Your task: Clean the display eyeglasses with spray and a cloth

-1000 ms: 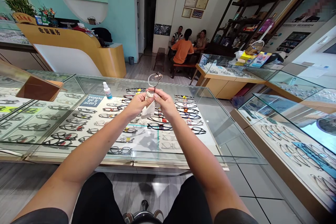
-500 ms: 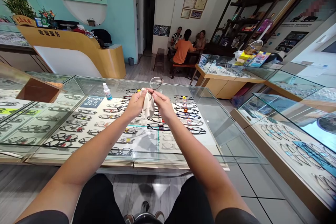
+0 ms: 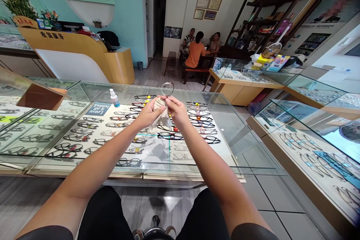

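A pale cloth point(image 3: 159, 105) is bunched in my left hand point(image 3: 150, 114), whose fingers are closed on it with the thumb on top. My right hand point(image 3: 178, 110) pinches a pair of eyeglasses point(image 3: 168, 89) near the middle; one round lens ring rises above my fingers. The other half of the glasses is hidden by the cloth and my hands, which meet there. Both hands are held over the glass display case point(image 3: 230, 131). A small white spray bottle point(image 3: 114, 98) with a blue label stands on the glass to the left.
Rows of eyeglass frames point(image 3: 69, 147) lie inside the case under the glass. A brown slanted board point(image 3: 42, 95) is at the left. More display cases point(image 3: 309, 150) stand at the right. Several people point(image 3: 196, 52) sit at a table in the back.
My left hand has shifted right and slightly down along the cloth, its thumb now across it. The cloth is bunched more tightly around the glasses. My right hand has moved slightly right.
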Demonstrator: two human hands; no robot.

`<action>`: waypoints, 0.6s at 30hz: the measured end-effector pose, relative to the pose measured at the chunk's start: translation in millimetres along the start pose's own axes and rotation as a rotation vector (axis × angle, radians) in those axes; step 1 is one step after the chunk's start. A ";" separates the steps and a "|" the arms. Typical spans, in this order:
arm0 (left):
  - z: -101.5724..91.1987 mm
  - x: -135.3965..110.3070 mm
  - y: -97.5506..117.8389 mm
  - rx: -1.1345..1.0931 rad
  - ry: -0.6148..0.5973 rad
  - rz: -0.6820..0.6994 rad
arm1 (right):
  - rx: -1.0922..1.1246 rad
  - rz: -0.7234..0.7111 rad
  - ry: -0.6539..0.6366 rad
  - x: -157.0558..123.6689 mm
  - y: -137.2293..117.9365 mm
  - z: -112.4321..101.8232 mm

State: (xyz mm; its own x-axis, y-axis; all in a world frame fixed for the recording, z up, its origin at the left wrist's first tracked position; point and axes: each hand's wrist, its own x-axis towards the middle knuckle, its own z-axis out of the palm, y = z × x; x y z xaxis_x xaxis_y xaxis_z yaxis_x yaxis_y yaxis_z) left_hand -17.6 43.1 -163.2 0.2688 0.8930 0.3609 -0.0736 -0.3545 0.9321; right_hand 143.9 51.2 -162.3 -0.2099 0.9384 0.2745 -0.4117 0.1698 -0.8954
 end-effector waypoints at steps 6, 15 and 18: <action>6.2 -2.5 -1.2 -0.010 0.137 0.028 | -0.034 -0.033 0.006 -2.2 5.4 2.4; 6.9 -2.2 -4.3 0.089 0.288 0.137 | -0.060 -0.042 -0.021 -1.7 6.3 4.7; 4.1 -1.9 -6.2 0.099 0.260 0.094 | -0.057 -0.018 -0.014 -0.5 6.6 1.2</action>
State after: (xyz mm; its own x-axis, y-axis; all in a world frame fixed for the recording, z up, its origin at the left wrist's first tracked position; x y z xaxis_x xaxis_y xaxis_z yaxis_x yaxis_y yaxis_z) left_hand -13.7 42.4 -169.7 0.0093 0.8917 0.4525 0.0108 -0.4525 0.8917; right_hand 140.2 51.5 -167.9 -0.2154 0.9308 0.2952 -0.3643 0.2039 -0.9087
